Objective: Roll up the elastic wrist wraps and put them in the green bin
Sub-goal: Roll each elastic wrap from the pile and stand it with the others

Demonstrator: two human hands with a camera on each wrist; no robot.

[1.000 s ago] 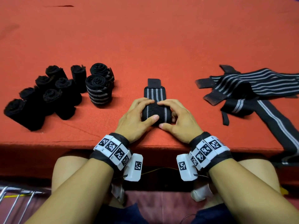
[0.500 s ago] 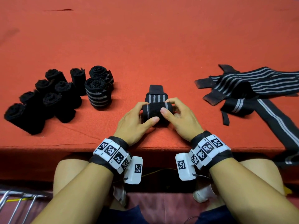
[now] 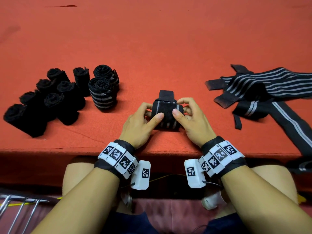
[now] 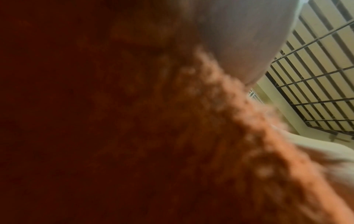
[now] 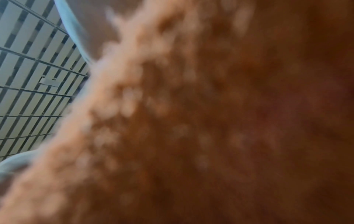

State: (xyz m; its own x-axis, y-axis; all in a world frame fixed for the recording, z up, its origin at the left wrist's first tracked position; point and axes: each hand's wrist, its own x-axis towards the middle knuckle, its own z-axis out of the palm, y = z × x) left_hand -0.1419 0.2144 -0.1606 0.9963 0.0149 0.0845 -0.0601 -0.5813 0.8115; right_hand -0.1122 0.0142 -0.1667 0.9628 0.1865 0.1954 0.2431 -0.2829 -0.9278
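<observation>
In the head view a black wrist wrap with grey stripes [image 3: 166, 114] is nearly rolled into a bundle near the front edge of the red table; only its short black end tab [image 3: 166, 94] still sticks out behind. My left hand [image 3: 143, 120] grips the roll's left end with the thumb on top. My right hand [image 3: 189, 119] grips its right end the same way. Several rolled wraps [image 3: 50, 100] stand at the left. Unrolled striped wraps [image 3: 263, 92] lie in a heap at the right. No green bin shows. Both wrist views are blurred red cloth.
The red cloth table [image 3: 152, 39] stretches far back. One loose wrap [image 3: 297, 127] trails over the front edge at the right. My knees sit under the table edge, and a metal wire rack [image 3: 16, 210] shows at the bottom left.
Both hands have rolled the wrap further away from me: the flat striped length ahead of the roll has been taken up and only the end tab remains out.
</observation>
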